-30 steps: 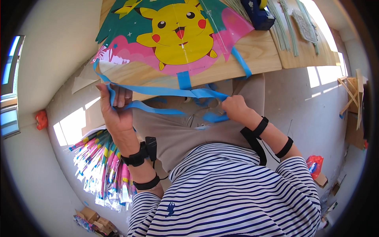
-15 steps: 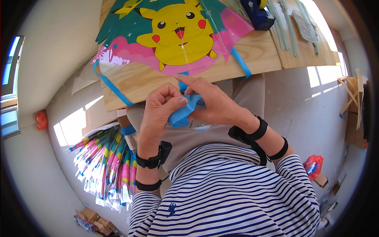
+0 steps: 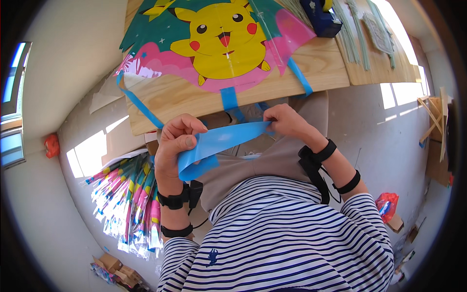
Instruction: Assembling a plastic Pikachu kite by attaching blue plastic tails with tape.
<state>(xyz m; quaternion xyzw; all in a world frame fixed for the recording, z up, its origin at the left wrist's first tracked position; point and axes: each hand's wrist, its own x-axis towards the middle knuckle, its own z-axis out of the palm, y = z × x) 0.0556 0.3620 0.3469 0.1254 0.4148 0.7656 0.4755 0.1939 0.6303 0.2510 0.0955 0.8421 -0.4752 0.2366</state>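
In front of my lap a blue plastic ribbon (image 3: 226, 138) is stretched between both hands. My left hand (image 3: 172, 143) pinches its wide, folded end between thumb and fingers, with a loop hanging below. At the narrowing other end, the closed fingers of my right hand (image 3: 292, 122) grip it. Just beyond lies a kite (image 3: 228, 53) of thin film, printed with a yellow cartoon character on green and pink. Blue tails hang from its near edge: one on the left, one in the middle (image 3: 229, 99), one on the right. Whether the held ribbon joins the middle tail, I cannot tell.
The kite lies on a wooden table (image 3: 323, 61). A dark blue tape dispenser (image 3: 325, 22) stands to its right, beside bundles of thin pale sticks (image 3: 362, 41). Many-coloured film pieces in clear sleeves (image 3: 131, 204) fan out at lower left. A red bag (image 3: 386, 205) lies at right.
My hands have moved apart, left hand to the left and right hand to the right. The bunched blue ribbon is now drawn out between them, and the middle tail shows more.
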